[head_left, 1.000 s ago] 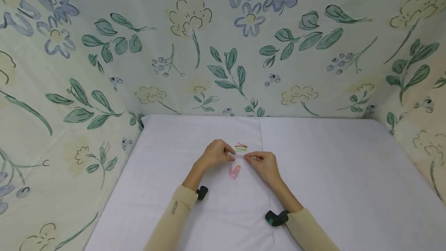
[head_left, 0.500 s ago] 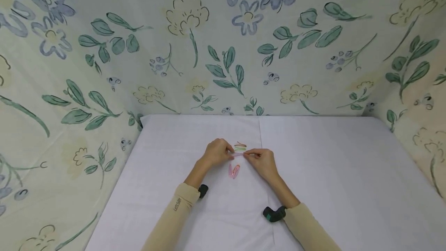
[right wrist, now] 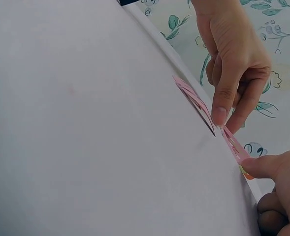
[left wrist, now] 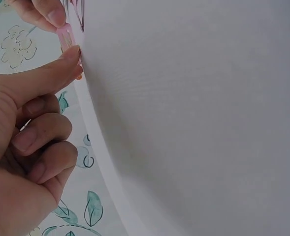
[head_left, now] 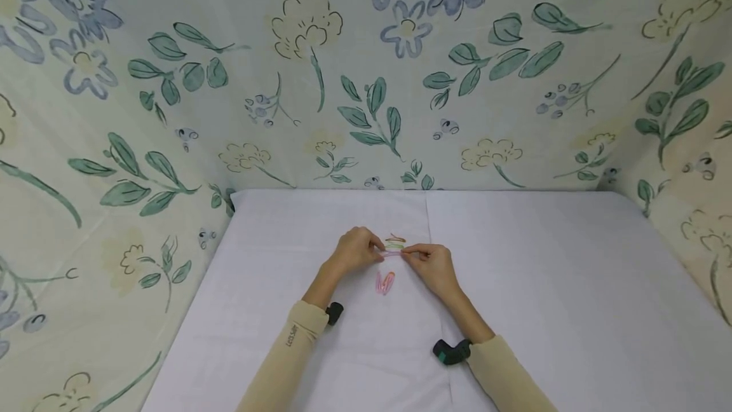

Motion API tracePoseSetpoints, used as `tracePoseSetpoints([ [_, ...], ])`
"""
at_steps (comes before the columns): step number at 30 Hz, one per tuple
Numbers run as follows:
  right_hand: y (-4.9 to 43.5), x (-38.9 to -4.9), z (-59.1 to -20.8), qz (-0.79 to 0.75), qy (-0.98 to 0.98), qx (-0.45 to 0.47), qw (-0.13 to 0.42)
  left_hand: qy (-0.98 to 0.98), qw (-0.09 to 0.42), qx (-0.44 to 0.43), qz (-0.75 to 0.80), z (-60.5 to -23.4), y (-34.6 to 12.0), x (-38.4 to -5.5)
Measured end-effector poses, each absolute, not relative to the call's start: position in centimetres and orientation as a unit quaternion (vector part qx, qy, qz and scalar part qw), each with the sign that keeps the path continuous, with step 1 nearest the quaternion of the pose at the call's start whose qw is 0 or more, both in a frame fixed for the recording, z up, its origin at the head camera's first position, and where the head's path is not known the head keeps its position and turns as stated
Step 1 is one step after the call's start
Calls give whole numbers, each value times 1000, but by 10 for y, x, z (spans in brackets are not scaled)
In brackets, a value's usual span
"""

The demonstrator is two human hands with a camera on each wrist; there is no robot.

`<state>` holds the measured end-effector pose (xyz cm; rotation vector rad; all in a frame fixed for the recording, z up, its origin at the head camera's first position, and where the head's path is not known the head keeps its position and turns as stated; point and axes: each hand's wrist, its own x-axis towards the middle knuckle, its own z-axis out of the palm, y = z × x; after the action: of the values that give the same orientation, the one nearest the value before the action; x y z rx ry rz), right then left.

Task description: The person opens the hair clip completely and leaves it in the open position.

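A pink snap hair clip [right wrist: 236, 146] is stretched between my two hands over the white tabletop. My left hand [head_left: 357, 249] pinches one end of it between thumb and index finger, its other fingers loosely curled. At the opposite end, the thumb and index finger of my right hand [head_left: 433, 267] pinch the clip. Just beyond it in the head view lie a green clip [head_left: 394, 246] and an orange-red one [head_left: 394, 238]. Nearer to me rest pink hair clips [head_left: 384, 283], side by side in a V shape, with an orange spot at one tip.
White cloth covers the table [head_left: 526, 272]. A floral curtain [head_left: 366, 81] hangs behind it and at both sides. Black wrist cameras stick out from the left wrist [head_left: 335, 313] and right wrist [head_left: 452, 352].
The right hand and the held clip have shifted slightly toward the table's back, closer to the green clip. The left hand keeps its grip, and the other clips lie as before.
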<state>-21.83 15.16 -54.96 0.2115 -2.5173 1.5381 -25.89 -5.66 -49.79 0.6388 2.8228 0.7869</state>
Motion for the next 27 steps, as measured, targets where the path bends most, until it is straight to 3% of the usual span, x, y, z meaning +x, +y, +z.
tracePoseSetpoints([
  [27, 150, -222, -545, 513, -851, 54, 98, 932, 89, 201, 288, -497, -56, -269],
])
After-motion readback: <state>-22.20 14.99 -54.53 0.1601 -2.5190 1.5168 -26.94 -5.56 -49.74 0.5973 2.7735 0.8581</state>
